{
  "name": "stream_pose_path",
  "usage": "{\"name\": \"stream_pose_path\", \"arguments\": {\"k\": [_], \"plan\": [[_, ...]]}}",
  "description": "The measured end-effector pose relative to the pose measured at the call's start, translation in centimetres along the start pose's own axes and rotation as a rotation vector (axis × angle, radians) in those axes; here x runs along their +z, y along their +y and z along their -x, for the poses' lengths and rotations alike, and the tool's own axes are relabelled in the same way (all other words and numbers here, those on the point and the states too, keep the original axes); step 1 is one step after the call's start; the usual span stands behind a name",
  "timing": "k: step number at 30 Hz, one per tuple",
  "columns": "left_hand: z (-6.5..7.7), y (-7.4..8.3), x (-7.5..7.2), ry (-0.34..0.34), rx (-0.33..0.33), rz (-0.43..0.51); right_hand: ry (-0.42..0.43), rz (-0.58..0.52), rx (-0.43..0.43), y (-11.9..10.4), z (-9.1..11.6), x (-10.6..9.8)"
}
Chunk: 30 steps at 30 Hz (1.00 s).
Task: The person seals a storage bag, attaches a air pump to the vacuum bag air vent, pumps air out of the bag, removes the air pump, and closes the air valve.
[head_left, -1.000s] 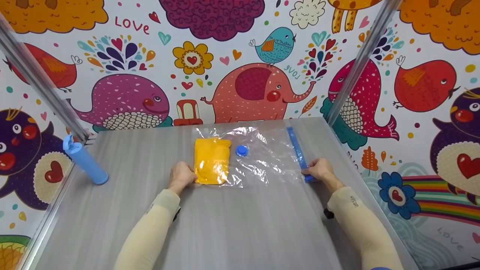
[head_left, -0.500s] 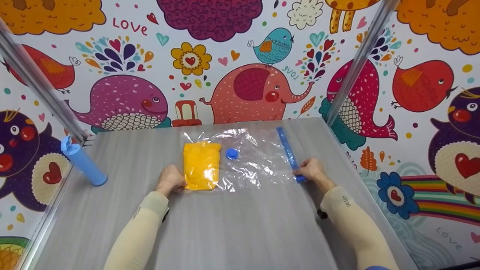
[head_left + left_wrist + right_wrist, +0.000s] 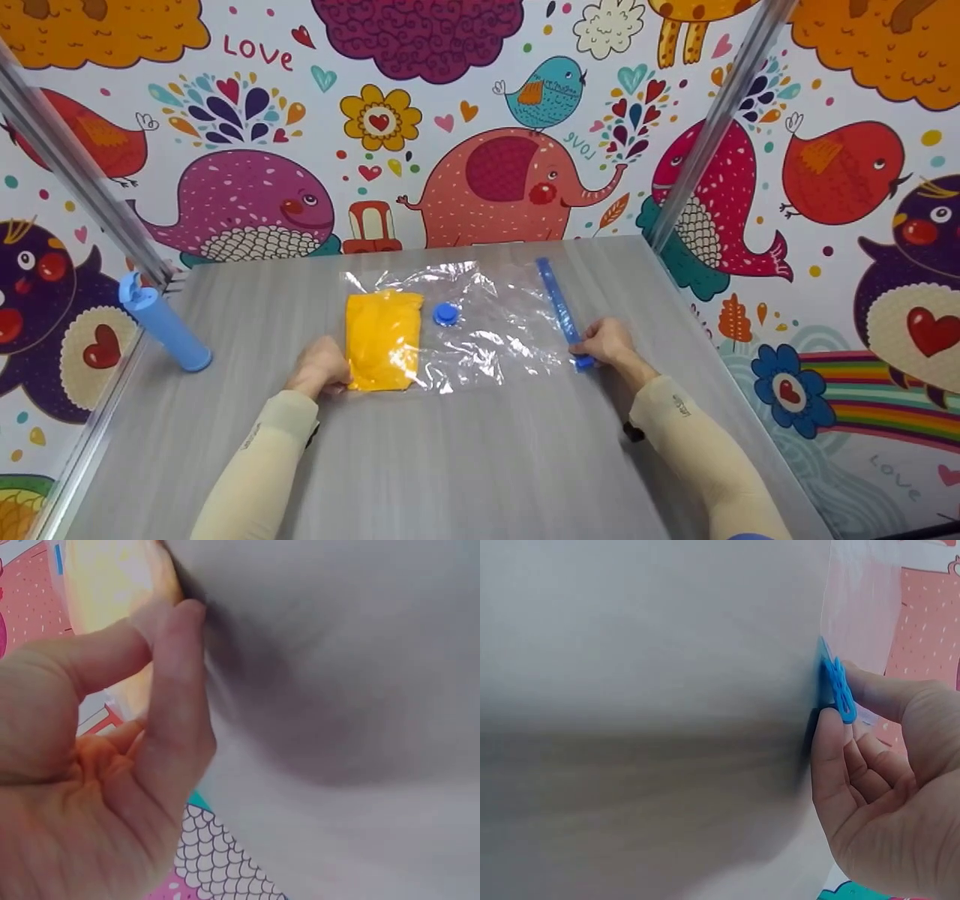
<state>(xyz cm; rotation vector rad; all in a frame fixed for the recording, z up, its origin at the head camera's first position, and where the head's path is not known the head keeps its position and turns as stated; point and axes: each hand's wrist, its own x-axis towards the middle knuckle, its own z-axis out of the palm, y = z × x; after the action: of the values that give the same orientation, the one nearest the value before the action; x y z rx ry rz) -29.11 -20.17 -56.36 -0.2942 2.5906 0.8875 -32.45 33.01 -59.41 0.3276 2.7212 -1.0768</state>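
A clear vacuum storage bag (image 3: 495,300) lies flat on the table, with a yellow folded bundle (image 3: 384,341) in its left end. A round blue valve (image 3: 446,314) sits on its upper face beside the bundle. Along the right edge runs a blue zip strip (image 3: 556,304). My left hand (image 3: 321,365) pinches the bag's near left corner between thumb and index finger, close to the bundle. With thumb and forefinger, my right hand (image 3: 609,345) pinches the strip's near end, where a blue slider clip (image 3: 842,690) shows in the right wrist view.
A light blue cylinder (image 3: 169,330) with a flip-like top stands at the left side of the grey table (image 3: 465,465). Cartoon-printed wall panels (image 3: 480,45) with metal posts close off the back and both sides.
Both hands have moved left and slightly nearer, sliding the bag and the yellow bundle in it along the table. The grips look the same.
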Motion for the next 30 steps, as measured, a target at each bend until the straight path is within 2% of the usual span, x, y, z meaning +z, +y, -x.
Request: {"name": "stream_pose_path", "arguments": {"k": [7,15,22,26,30], "plan": [[1.2,-1.2,-0.8,-0.003,-0.015,-0.017,-0.015,-0.009,-0.017,-1.2,0.6,1.0],[1.6,-2.5,-1.9,-0.036,-0.04,-0.007,-0.038,-0.002,-0.059,-2.2,1.2,2.1],[2.4,-2.2,-2.4,-0.042,-0.032,-0.055,-0.049,-0.008,-0.069,-2.8,1.4,2.6],[2.4,-1.6,-2.3,-0.022,-0.021,-0.121,-0.053,-0.02,-0.062,-2.8,1.3,2.6],[2.6,-0.7,-1.9,0.041,0.009,-0.277,-0.066,-0.044,-0.052,-2.9,1.2,2.5]]}}
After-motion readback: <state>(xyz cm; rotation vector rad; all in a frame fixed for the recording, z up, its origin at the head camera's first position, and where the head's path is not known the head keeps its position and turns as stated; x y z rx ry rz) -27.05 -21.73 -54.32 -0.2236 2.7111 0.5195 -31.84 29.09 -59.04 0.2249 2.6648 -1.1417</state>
